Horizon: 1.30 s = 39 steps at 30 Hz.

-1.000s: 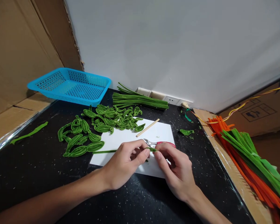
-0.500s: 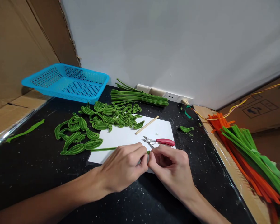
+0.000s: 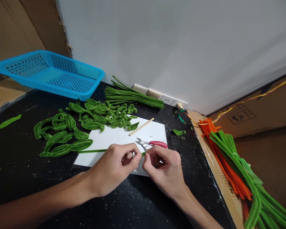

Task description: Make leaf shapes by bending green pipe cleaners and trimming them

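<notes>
Between my hands runs a dark green pipe cleaner, its straight end reaching out leftward over a white sheet. My left hand pinches it with thumb and forefinger. My right hand pinches its short other end, a small green bit showing between the fingertips. Just behind my right hand lie cutting pliers with red handles, jaws pointing left, partly covered by that hand. A thin wooden stick rests on the sheet farther back. Leaf-like looped green pipe cleaner pieces are heaped at the sheet's left and back.
A blue plastic basket stands at back left. A bundle of green pipe cleaners lies by the wall sockets. One looped piece sits right of the sheet. Orange pipe cleaners and bright green ones fill the right edge.
The view has shifted, so most things on the table sit farther left. My hands keep their pinch on the pipe cleaner, with slightly more of it showing between the fingertips.
</notes>
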Available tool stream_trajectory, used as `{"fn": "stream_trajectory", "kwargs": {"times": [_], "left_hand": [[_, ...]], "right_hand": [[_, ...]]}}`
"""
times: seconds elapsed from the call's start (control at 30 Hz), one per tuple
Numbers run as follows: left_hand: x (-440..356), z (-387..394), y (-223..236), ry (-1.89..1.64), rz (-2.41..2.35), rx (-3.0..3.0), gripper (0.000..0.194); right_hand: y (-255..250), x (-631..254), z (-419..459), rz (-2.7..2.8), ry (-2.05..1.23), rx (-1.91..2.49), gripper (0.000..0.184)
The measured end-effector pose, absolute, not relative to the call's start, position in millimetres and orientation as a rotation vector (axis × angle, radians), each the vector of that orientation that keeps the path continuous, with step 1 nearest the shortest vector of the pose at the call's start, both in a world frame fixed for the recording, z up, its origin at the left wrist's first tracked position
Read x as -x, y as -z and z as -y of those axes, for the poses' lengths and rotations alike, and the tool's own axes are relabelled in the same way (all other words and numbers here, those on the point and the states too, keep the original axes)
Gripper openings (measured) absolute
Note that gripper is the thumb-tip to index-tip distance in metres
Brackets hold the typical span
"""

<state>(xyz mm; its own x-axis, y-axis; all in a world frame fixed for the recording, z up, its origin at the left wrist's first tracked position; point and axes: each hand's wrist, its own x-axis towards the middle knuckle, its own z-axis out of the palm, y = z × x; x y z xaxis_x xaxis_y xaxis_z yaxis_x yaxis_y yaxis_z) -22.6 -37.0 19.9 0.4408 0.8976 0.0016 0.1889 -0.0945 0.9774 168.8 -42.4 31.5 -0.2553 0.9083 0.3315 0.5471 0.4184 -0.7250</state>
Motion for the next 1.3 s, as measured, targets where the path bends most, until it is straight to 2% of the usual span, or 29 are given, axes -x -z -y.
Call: {"fn": "stream_trajectory", "kwargs": {"times": [0.33, 0.6, 0.8, 1.0, 1.3], "left_hand": [[16.1, 35.2, -19.1, -0.777, -0.756, -1.137, 0.033], [18.7, 35.8, -19.6, -0.761, -0.87, -1.39, 0.032], [22.9, 39.7, -18.9, -0.859, -0.98, -1.847, 0.022], [20.2, 42.2, -10.1, -1.027, -0.975, -2.097, 0.025], [16.6, 44.0, -6.7, -1.174, -0.955, -2.128, 0.028]], "right_hand": [[-31.3, -168.8, 44.6, 1.87, -0.769, 1.216, 0.024], [-31.3, -166.3, 45.1, 1.766, -0.933, 1.237, 0.013], [-32.2, -165.7, 42.9, 1.662, -1.065, 1.234, 0.007], [-32.6, -160.0, 49.0, 1.673, -1.019, 1.24, 0.006], [-30.1, -154.7, 56.6, 1.704, -0.863, 1.323, 0.009]]}}
